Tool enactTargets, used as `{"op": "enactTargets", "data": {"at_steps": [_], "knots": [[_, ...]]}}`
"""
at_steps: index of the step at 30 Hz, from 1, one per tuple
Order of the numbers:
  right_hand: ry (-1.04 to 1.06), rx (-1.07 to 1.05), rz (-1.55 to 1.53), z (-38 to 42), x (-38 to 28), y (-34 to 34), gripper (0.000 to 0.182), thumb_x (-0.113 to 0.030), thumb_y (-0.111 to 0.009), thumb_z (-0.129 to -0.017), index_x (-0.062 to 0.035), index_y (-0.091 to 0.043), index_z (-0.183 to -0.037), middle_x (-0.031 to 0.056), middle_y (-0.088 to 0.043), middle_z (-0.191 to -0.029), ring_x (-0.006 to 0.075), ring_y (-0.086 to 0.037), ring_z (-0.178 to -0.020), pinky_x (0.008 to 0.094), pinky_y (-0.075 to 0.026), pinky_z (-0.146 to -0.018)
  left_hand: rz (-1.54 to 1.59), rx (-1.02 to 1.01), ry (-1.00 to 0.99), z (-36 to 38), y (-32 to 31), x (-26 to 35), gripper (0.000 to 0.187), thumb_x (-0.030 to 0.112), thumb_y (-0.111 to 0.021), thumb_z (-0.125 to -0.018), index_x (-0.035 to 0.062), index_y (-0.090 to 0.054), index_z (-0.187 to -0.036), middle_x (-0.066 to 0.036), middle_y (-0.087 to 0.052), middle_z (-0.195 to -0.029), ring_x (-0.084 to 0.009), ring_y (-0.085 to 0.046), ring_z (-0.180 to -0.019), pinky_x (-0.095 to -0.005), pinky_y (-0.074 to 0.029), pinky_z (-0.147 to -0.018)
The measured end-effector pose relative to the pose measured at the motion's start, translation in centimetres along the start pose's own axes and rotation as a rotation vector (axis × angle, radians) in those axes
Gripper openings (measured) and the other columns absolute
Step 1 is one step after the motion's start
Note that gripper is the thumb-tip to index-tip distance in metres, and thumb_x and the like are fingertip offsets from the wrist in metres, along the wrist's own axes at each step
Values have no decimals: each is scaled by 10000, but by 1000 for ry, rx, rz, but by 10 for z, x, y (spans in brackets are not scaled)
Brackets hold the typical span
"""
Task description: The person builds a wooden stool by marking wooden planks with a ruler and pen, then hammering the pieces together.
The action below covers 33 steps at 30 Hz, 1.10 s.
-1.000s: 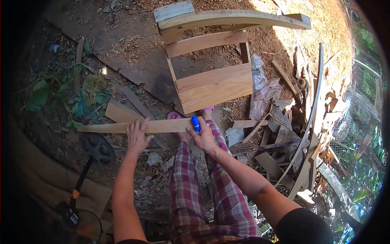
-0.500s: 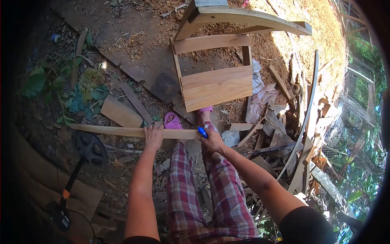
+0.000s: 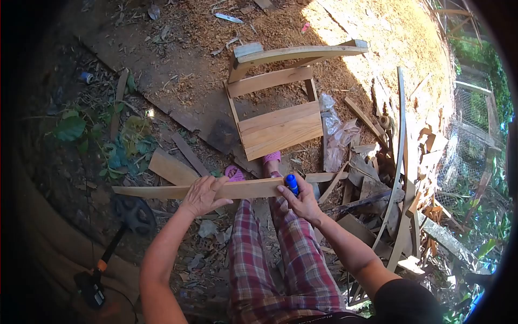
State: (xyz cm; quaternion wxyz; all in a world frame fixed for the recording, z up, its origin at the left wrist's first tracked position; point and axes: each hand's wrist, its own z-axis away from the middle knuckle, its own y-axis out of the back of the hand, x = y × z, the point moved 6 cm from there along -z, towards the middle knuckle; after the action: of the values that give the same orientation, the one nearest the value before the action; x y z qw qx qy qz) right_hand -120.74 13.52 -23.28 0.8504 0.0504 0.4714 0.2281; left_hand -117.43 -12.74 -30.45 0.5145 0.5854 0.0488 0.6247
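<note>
A long, slightly curved wooden board (image 3: pixel 251 189) lies crosswise above my legs. Its narrow end points left. My left hand (image 3: pixel 204 197) grips the board near its middle, fingers over the top and thumb along the near edge. At the wider right end, my right hand (image 3: pixel 303 202) is closed round a blue marker (image 3: pixel 292 184), with its thumb touching the board's end. Beyond the board, a wooden frame (image 3: pixel 280 132) with several slats stands on the ground.
Wood offcuts (image 3: pixel 372 189) are heaped to the right, beside a long curved strip (image 3: pixel 400 124). At lower left lies a power tool with a black wheel-like guard (image 3: pixel 134 215). A loose plank (image 3: pixel 172 168) rests near my left foot. Sawdust (image 3: pixel 280 27) covers the ground ahead.
The board has shifted right and slightly nearer in the view. My left hand has turned, its thumb now spread along the near edge. The blue marker stands more upright in my right hand.
</note>
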Motion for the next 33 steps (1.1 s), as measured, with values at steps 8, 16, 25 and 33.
{"op": "enactTargets", "data": {"at_steps": [8,16,25,33], "knots": [[113,359,-528,25,-94,96,254,-189,-613,-971,-15,-577,-1152,-7,-607,-800,25,-454,-549,205,-374,-490,90,176,-24,-55,112,127,685,355,-797,-765,91,-436,-1284,-168,-622,-1003,-388,-616,-884,-460,-505,-768],[219,380,-258,69,-30,73,215,-218,-615,-959,-24,-683,-1023,16,-592,-711,143,-588,-625,288,-448,-560,293,327,-46,-74,206,212,632,337,-753,-849,53,-392,-1284,-136,-627,-1011,-272,-624,-864,-367,-505,-758],[193,62,-27,147,58,80,266,-105,-651,-818,-105,-621,-1082,127,-646,-991,354,-637,-929,443,-522,-769,534,554,-169,-61,266,332,693,521,-545,-956,61,-317,-1422,-9,-437,-822,-85,-407,-721,-232,-352,-652],[186,112,-96,197,53,138,415,-87,-633,-826,-120,-598,-1238,141,-624,-1069,336,-603,-1048,431,-486,-890,590,613,-307,-46,288,478,864,616,-531,-910,8,-235,-1449,-41,-403,-814,-134,-416,-711,-249,-394,-662]]}}
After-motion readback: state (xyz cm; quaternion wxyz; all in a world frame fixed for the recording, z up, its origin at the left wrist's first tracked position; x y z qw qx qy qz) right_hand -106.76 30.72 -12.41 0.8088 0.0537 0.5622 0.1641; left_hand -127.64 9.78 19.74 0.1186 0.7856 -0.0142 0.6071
